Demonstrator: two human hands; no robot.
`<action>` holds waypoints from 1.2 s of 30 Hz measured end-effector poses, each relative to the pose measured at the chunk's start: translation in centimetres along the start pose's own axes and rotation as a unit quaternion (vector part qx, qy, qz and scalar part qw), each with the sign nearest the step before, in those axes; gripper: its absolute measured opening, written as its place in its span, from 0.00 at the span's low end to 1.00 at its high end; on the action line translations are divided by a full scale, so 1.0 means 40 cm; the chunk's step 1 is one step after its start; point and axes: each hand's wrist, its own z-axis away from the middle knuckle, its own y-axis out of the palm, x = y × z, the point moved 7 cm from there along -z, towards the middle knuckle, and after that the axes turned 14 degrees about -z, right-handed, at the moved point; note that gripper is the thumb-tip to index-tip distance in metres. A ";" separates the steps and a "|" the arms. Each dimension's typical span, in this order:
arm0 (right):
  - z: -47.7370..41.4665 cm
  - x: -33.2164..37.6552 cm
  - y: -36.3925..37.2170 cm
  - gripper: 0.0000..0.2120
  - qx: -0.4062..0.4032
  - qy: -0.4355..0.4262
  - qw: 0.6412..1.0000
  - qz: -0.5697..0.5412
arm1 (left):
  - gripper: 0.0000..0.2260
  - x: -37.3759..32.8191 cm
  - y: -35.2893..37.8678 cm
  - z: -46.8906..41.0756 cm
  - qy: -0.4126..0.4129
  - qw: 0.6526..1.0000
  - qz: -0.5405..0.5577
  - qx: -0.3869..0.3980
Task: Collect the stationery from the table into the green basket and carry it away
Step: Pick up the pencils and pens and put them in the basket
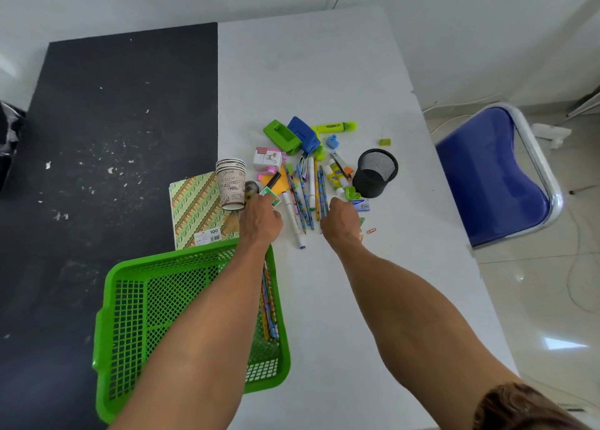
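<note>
The green basket (123,303) sits at the table's near edge, with several patterned pencils (270,303) along its right side. My left forearm crosses over it. My left hand (261,218) reaches past the basket and pinches a small green-and-white packet (273,197) beside the paper cups. My right hand (341,221) is curled down at the near ends of the loose pencils and markers (308,195); its fingertips are hidden. Beyond lie a green hole punch (279,134), a blue stapler (303,134), a yellow highlighter (336,126), glue sticks (336,176) and paper clips (371,230).
A stack of paper cups (231,182) lies on a patterned notebook (194,212) left of the pile. A black mesh pen cup (375,173) stands to the right. The white table (324,72) adjoins a black one (113,121). A blue chair (493,173) stands at right.
</note>
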 end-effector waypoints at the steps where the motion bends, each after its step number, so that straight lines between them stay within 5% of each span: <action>1: 0.002 0.002 -0.001 0.12 0.000 0.001 1.000 0.006 | 0.15 0.000 -0.004 0.002 -0.001 1.000 0.000 -0.002; 15: 0.136 0.033 -0.033 0.10 -0.046 0.005 0.999 0.014 | 0.16 0.066 -0.101 0.089 -0.005 0.998 0.049 -0.046; 27: 0.443 0.182 0.060 0.15 -0.114 -0.078 0.990 -0.008 | 0.16 0.221 -0.181 0.276 0.007 0.997 0.041 -0.071; 36: 0.613 0.222 0.230 0.15 -0.066 -0.166 0.982 0.069 | 0.17 0.303 -0.174 0.358 0.020 0.996 0.045 -0.077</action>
